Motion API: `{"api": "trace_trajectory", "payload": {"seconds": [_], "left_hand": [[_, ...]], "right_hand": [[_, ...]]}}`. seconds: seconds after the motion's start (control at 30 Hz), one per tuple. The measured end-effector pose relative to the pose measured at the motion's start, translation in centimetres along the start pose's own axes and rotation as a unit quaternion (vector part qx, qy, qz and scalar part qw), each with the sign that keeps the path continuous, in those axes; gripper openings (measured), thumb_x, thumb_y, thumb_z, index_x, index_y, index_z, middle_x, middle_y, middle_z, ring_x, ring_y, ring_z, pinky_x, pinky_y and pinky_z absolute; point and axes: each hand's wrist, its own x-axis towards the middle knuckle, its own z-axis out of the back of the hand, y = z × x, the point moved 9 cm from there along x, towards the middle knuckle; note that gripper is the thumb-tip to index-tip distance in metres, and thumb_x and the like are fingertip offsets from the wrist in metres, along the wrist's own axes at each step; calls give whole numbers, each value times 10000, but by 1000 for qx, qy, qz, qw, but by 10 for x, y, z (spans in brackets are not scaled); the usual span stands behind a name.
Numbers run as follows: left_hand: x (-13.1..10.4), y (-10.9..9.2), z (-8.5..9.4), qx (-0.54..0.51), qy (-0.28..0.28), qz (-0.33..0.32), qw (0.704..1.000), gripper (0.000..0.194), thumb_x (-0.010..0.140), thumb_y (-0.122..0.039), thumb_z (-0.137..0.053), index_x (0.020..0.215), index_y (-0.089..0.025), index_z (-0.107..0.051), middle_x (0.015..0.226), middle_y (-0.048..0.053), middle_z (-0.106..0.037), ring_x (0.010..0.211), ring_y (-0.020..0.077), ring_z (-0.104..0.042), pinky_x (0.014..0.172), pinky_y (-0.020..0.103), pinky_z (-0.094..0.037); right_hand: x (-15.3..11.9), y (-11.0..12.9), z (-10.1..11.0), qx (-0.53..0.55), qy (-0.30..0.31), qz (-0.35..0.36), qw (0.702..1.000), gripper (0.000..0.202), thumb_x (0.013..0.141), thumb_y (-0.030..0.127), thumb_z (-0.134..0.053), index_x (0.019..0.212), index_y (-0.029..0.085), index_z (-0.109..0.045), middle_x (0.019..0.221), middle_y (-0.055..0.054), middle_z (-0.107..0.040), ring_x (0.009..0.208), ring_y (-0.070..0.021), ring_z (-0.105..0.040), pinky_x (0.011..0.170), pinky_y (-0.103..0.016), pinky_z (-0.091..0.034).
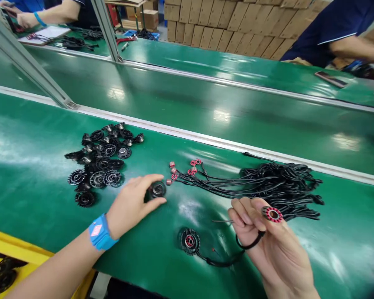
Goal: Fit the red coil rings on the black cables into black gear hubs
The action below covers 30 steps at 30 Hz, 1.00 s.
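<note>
A black hub (158, 189) is held at the middle of the green bench (143, 245) by the left hand (135, 197), its sides gripped between the thumb and the curved fingers; whether it is lifted off the surface cannot be told. A blue band (101, 233) is worn on the left wrist. By the right hand (279, 253), at the near right, a red coil (272, 214) is pinched between thumb and forefinger, its open ring turned toward the camera, while a thin rod (222, 221) is clasped by the curled fingers and pointed left. Below these fingers a black lead (251, 246) is looped. Between the hands, nearer the camera, a second hub (190, 241) is seen lying flat, with a red coil seated in its centre and a cable (221, 263) led off to the right. To the left, a pile of hubs (108, 150) is heaped. To the right, behind the right hand, a bundle of cables (277, 178) is laid, its red ends (174, 177) spread leftward, just beyond the held hub. More black parts (8, 280) are contained in a yellow bin (21, 248) at the near left. Boxes (218, 25) are stacked at the far side.
</note>
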Motion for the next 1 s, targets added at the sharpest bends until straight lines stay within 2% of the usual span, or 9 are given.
{"api": "trace_trajectory", "payload": {"seconds": [0.07,0.13,0.17,0.23,0.3,0.37,0.6,0.8,1.0], "left_hand": [[2,-14,-17,-108,54,3,993,454,832,-353,-761,1236,-247,-584,1203,34,-696,1071,228,-656,925,373,-530],[5,-27,-29,-174,90,-14,981,442,784,-322,-799,1176,-229,-617,1242,50,-664,1128,221,-640,978,355,-517],[7,-31,-32,-193,101,-24,976,436,766,-308,-810,1155,-218,-633,1249,63,-645,1146,222,-631,996,351,-510],[9,-36,-37,-211,119,-40,969,447,749,-277,-812,1160,-210,-647,1235,79,-622,1141,224,-628,1002,352,-508],[9,-37,-40,-218,136,-44,965,523,742,-241,-795,1233,-211,-616,1200,74,-639,1099,225,-642,993,367,-511],[8,-38,-42,-232,146,-48,960,631,729,-201,-766,1318,-204,-542,1200,68,-668,1079,229,-654,994,385,-507],[4,-51,-47,-263,153,-115,946,731,702,-66,-592,1394,-194,-399,1359,99,-620,1276,238,-575,1108,428,-419],[4,-43,-51,-217,79,-87,969,683,706,-364,-846,1257,-172,-491,1262,152,-575,1180,297,-596,1022,461,-497],[6,-47,-54,-314,138,-88,935,615,725,-67,-722,1262,-164,-439,1223,121,-658,1154,225,-653,1027,377,-508]], "right_hand": [[-1,5,0,-34,-2,4,999,224,935,377,-574,767,231,-546,689,0,-390,665,-162,-410,580,-307,-369],[-1,16,-10,-179,27,52,982,44,929,269,-626,909,238,-651,782,-24,-532,724,-163,-472,620,-305,-376],[-1,25,-22,-285,54,111,951,57,925,226,-641,971,239,-671,815,-25,-576,736,-161,-487,640,-307,-377],[-8,35,-54,-489,115,265,823,116,921,187,-656,1030,217,-679,782,-17,-603,721,-166,-487,673,-325,-368],[-17,28,-81,-577,165,372,708,136,922,164,-648,1055,178,-669,717,-11,-577,704,-177,-463,673,-343,-339],[-17,13,-94,-601,201,395,665,141,939,141,-601,1068,150,-658,712,-19,-559,716,-189,-449,659,-348,-304],[-15,-11,-106,-612,259,394,635,207,951,92,-493,1051,114,-672,714,-39,-529,745,-207,-448,677,-357,-304],[-15,-11,-104,-621,276,398,617,217,924,93,-524,1094,121,-656,711,-35,-537,741,-206,-454,669,-358,-313],[-22,-7,-106,-625,301,403,597,346,940,33,-448,1226,144,-609,796,-55,-628,821,-225,-493,718,-374,-342]]}}
